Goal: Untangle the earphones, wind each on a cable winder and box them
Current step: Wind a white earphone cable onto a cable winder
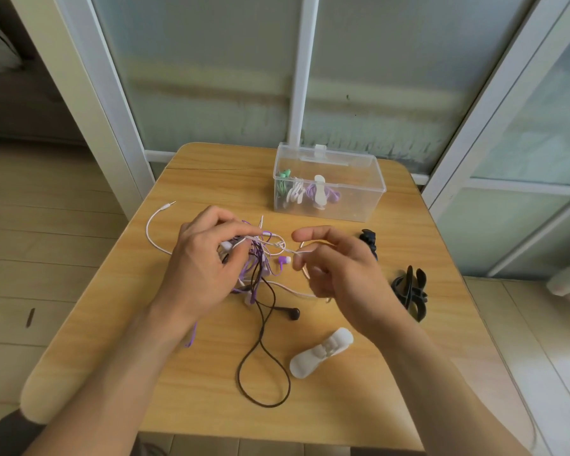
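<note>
A tangle of purple, white and dark brown earphone cables [260, 261] hangs over the middle of the wooden table [211, 373]. My left hand [204, 261] grips the bundle from the left. My right hand [329, 268] pinches a thin white cable that runs out of the tangle to the right. A purple earbud [284, 260] dangles between the hands. The brown cable loops down to the table [264, 376], and its earbud [295, 313] lies there. A white cable winder [321, 357] lies near the front. The clear plastic box [329, 184] at the back holds several wound earphones.
Two black cable winders lie on the right side of the table, one at the edge [410, 292] and one partly behind my right hand [368, 240]. A white cable with its jack plug [165, 207] curves off to the left. Frosted glass doors stand behind the table.
</note>
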